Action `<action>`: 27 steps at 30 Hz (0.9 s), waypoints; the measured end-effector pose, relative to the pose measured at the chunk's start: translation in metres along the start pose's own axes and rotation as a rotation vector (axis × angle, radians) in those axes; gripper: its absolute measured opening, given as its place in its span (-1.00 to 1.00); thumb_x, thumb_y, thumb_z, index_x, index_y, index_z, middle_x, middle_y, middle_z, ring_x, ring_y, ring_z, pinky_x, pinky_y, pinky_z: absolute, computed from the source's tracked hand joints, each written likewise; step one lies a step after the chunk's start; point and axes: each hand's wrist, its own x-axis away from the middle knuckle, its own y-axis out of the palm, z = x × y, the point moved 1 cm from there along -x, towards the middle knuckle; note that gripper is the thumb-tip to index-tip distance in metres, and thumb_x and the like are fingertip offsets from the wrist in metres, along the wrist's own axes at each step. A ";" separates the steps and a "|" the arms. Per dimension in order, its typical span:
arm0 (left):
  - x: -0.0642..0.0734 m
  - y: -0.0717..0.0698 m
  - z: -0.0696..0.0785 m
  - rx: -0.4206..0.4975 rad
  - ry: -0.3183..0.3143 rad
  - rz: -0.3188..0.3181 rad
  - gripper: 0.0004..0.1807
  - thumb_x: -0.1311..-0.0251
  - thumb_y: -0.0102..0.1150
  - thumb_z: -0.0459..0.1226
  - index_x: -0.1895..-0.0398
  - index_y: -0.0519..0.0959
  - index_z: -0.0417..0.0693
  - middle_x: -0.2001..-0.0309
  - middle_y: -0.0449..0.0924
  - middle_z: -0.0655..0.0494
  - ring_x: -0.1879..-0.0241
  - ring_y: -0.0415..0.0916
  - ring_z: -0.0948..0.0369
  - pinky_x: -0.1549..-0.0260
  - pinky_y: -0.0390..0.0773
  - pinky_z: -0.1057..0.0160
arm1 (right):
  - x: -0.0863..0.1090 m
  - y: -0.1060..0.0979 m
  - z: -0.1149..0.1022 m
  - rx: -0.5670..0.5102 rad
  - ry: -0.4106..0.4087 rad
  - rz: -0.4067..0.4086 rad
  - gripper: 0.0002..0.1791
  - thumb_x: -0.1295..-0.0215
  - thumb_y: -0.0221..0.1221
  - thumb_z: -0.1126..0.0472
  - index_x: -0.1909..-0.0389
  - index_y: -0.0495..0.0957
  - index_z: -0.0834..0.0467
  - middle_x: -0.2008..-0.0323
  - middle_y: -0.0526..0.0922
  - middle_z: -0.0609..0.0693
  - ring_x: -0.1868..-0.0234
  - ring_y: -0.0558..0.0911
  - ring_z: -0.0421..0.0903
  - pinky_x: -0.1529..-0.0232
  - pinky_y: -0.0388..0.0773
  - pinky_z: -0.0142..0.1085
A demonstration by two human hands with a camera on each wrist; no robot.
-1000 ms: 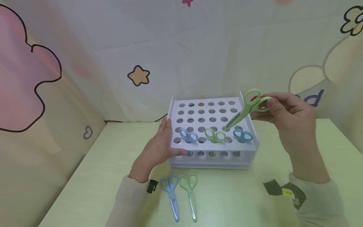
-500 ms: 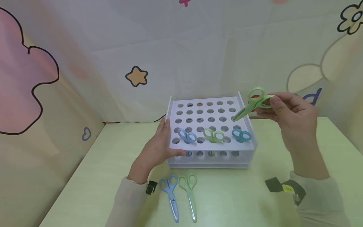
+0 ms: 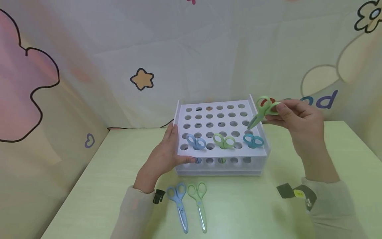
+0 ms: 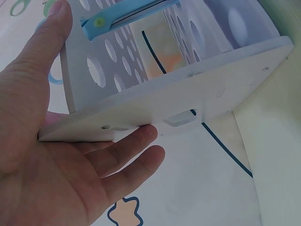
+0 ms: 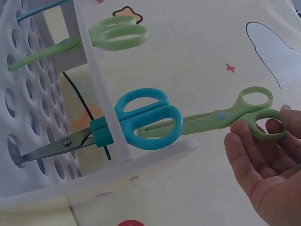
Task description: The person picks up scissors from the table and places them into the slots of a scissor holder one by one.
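Observation:
A white rack (image 3: 218,173) with rows of round holes stands on the table. My left hand (image 3: 162,154) grips its left side, thumb at the front and fingers along the outer side wall (image 4: 141,108). My right hand (image 3: 304,127) pinches green scissors (image 3: 260,114) by one handle loop, blades tilted down and left over the rack's right side. Their tip, behind the teal scissors (image 5: 150,120) in the right wrist view, appears above the holes. Light-blue scissors (image 3: 196,142), another green pair (image 3: 223,141) and the teal pair stand in front-row holes, handles up.
Blue scissors (image 3: 180,205) and green scissors (image 3: 199,202) lie side by side in front of the rack, handles towards it. Behind the table (image 3: 119,172) hangs a patterned cloth (image 3: 179,49).
The tip of the held green scissors has shifted rightward and slightly back across the rack. The left hand stays on the rack, and the view has tilted slightly.

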 end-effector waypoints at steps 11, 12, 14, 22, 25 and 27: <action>0.000 0.000 -0.001 -0.001 0.005 0.002 0.49 0.13 0.61 0.13 -0.64 -0.26 -0.15 -0.63 -0.40 -0.02 0.02 0.45 0.03 0.27 0.49 0.19 | -0.001 -0.004 0.009 0.075 0.045 -0.005 -0.86 -0.38 0.22 0.42 0.17 0.64 0.45 0.31 0.75 0.15 0.41 0.76 -0.01 0.22 0.63 -0.23; 0.000 0.000 0.000 0.000 0.004 0.001 0.49 0.14 0.61 0.13 -0.64 -0.27 -0.15 -0.63 -0.41 -0.01 0.01 0.45 0.03 0.26 0.49 0.19 | -0.001 -0.004 0.010 0.075 0.049 -0.006 -0.86 -0.38 0.21 0.42 0.16 0.64 0.45 0.31 0.75 0.15 0.41 0.76 -0.01 0.22 0.63 -0.23; 0.000 0.000 0.000 0.002 0.001 0.000 0.49 0.14 0.61 0.13 -0.64 -0.27 -0.14 -0.63 -0.41 0.00 0.00 0.44 0.03 0.26 0.49 0.19 | -0.001 -0.004 0.011 0.084 0.056 -0.013 -0.86 -0.38 0.21 0.42 0.14 0.64 0.43 0.30 0.75 0.15 0.41 0.76 -0.01 0.22 0.63 -0.24; 0.001 -0.001 0.001 0.006 0.007 0.001 0.48 0.13 0.62 0.12 -0.64 -0.26 -0.15 -0.63 -0.39 -0.03 0.00 0.45 0.03 0.27 0.50 0.21 | 0.001 -0.006 0.016 0.154 0.120 -0.035 -0.86 -0.41 0.21 0.37 0.10 0.67 0.31 0.28 0.73 0.07 0.36 0.76 -0.07 0.21 0.63 -0.29; 0.001 -0.001 0.001 0.006 0.009 0.003 0.48 0.13 0.62 0.11 -0.63 -0.26 -0.16 -0.63 -0.39 -0.04 0.00 0.44 0.03 0.28 0.50 0.21 | 0.001 -0.007 0.018 0.187 0.148 -0.032 -0.83 -0.41 0.23 0.33 0.07 0.68 0.29 0.26 0.73 0.05 0.35 0.76 -0.09 0.21 0.62 -0.31; 0.001 -0.001 0.001 0.003 0.010 0.003 0.48 0.13 0.62 0.12 -0.63 -0.26 -0.16 -0.63 -0.39 -0.04 0.00 0.44 0.03 0.28 0.50 0.21 | 0.001 -0.007 0.019 0.205 0.168 -0.030 -0.82 -0.41 0.24 0.30 0.05 0.68 0.27 0.26 0.73 0.04 0.34 0.76 -0.10 0.22 0.62 -0.32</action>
